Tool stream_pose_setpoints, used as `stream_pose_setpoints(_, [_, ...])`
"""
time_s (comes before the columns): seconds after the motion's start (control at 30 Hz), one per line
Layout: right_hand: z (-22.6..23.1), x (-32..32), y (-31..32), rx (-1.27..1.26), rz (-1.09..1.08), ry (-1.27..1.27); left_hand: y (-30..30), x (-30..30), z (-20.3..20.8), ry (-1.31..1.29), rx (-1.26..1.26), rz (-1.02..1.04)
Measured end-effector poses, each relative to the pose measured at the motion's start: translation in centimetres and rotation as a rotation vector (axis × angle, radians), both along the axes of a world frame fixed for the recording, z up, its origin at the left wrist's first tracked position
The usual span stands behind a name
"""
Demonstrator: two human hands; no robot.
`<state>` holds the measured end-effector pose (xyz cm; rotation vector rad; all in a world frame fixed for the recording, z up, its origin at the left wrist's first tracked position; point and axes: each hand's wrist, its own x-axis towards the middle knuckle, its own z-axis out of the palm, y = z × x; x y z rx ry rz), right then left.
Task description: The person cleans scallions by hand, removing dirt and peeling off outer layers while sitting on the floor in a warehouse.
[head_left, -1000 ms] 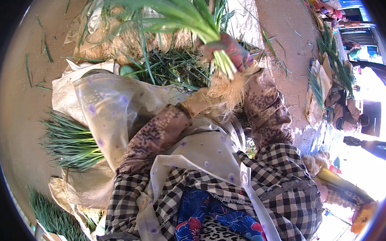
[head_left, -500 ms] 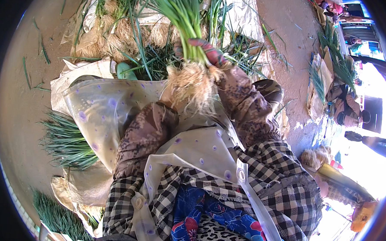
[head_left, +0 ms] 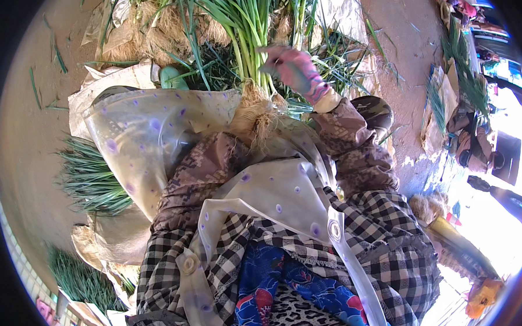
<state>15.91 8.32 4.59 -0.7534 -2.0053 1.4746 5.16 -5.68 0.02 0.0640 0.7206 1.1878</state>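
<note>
A bunch of green onions (head_left: 252, 40) stands in front of me, green leaves away from me and pale stringy roots (head_left: 253, 113) toward my lap. My left forearm (head_left: 205, 166), in a camouflage sleeve, runs up to the roots. The left hand is hidden behind the bunch, which stays up with the right hand off it. Just right of the stalks is my right hand (head_left: 294, 71), in a pink and green patterned glove. Its fingers are smeared by motion, and their grip cannot be made out. A clear purple-dotted plastic apron (head_left: 169, 121) covers my lap.
More rooted green onions (head_left: 153, 33) lie on sacking ahead, with loose leaves (head_left: 218, 65) nearer me. Trimmed bundles (head_left: 94, 176) rest at my left, and another pile (head_left: 84, 280) is lower left. At far right a person (head_left: 474, 146) is beside more greens (head_left: 466, 73).
My right hand has let go of the bunch's lower stalks and moved slightly right and up. The bunch has become more upright, its roots shifting a little left.
</note>
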Motion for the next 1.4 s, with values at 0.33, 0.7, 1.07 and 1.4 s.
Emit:
stream_pose_setpoints(0.33, [6.5,0.4,-6.3,-0.151,0.291,0.038,2.2,-0.2,0.7,-0.253,0.203,-0.137])
stream_pose_setpoints(0.7, [-4.5,11.9,4.1,-0.625,-0.182,0.407,1.9,1.4,1.3,-0.029,0.085,0.092])
stream_pose_setpoints(1.07, [0.9,0.7,-1.0,-0.815,0.0,0.167,-0.9,0.1,0.2,0.392,0.396,-0.426])
stream_pose_setpoints(1.4, [11.8,0.8,5.0,0.578,0.111,-0.555,8.6,-1.8,13.6,0.193,0.419,-0.038])
